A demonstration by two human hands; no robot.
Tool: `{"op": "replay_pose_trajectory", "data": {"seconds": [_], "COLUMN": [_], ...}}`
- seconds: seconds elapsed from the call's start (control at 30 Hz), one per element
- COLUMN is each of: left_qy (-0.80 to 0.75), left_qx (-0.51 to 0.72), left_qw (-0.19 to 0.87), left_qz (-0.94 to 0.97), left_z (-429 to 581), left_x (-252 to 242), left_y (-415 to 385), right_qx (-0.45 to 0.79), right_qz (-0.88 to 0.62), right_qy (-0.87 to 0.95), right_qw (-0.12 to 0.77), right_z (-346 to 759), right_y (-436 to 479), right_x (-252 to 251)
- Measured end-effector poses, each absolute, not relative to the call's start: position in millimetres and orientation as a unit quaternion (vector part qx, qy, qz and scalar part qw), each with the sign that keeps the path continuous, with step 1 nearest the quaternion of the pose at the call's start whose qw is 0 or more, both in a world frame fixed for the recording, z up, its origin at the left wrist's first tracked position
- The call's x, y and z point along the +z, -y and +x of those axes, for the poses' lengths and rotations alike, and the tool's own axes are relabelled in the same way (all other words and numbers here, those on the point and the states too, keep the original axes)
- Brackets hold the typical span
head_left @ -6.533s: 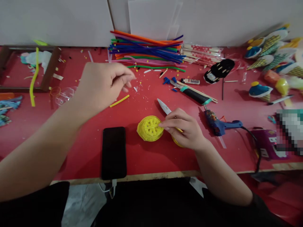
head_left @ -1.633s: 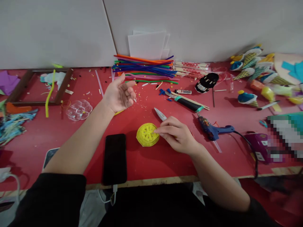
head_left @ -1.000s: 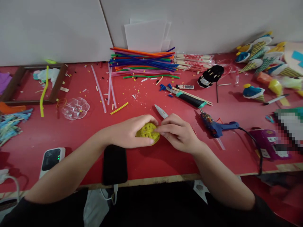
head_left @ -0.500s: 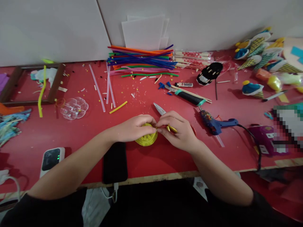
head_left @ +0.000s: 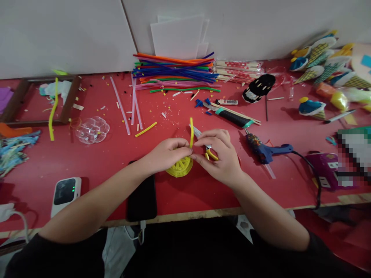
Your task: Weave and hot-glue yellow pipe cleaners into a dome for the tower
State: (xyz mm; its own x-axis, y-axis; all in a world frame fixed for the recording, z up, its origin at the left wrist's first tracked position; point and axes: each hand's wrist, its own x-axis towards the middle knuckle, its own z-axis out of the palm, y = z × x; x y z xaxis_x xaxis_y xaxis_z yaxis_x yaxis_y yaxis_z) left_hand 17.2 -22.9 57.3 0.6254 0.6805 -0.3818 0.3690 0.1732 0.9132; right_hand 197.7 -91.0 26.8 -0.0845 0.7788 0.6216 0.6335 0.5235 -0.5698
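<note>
My left hand [head_left: 171, 154] is closed on a round yellow piece [head_left: 180, 168], which looks like yellow pipe cleaners bent into a spoked disc. A yellow strip [head_left: 191, 129] stands up from its edge at my left fingertips. My right hand [head_left: 218, 154] is just to the right. Its thumb tip reaches the rim of the piece, while the index finger stays apart above it. Beneath my right hand are scissors [head_left: 197, 132] with yellow-and-red handles, partly covered by the fingers; whether the palm touches them I cannot tell.
Pipe cleaners [head_left: 176, 73] lie in a pile at the back. A blue glue gun [head_left: 265, 151] and a black-handled cutting tool [head_left: 232, 117] lie to the right. A phone [head_left: 142, 199] is under my left forearm. A clear palette [head_left: 92, 130] and a wooden frame [head_left: 75, 87] are left.
The yellow strip now stands upright at the edge of the round piece; before, it did not show. My right index finger has lifted away from the thumb. The view has shifted slightly.
</note>
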Motion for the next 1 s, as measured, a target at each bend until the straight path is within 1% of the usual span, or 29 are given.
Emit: {"op": "replay_pose_trajectory", "data": {"seconds": [0.2, 0.43, 0.5, 0.7, 0.83, 1.0], "left_qy": [-0.422, -0.416, -0.403, -0.357, -0.336, -0.294], "left_qx": [0.152, 0.169, 0.173, 0.143, 0.124, 0.141], "left_qw": [0.658, 0.683, 0.68, 0.661, 0.676, 0.691], "left_qz": [0.605, 0.576, 0.588, 0.644, 0.644, 0.645], "left_z": [17.4, 14.9, 14.2, 15.4, 16.0, 8.0], "left_x": [54.8, 53.3, 52.6, 51.9, 54.6, 51.4], "left_y": [25.5, 28.0, 27.2, 19.8, 15.0, 12.2], "right_qx": [0.097, 0.209, 0.199, 0.099, 0.076, 0.07], "right_qz": [-0.488, -0.522, -0.516, -0.433, -0.395, -0.401], "right_qy": [0.728, 0.679, 0.686, 0.771, 0.79, 0.794], "right_qw": [0.472, 0.472, 0.473, 0.456, 0.462, 0.451], "right_z": [190.9, 184.8, 187.3, 200.6, 202.2, 202.1], "right_y": [97.8, 108.8, 108.3, 97.1, 91.3, 91.5], "right_x": [32.2, 38.3, 35.6, 24.3, 22.9, 23.3]}}
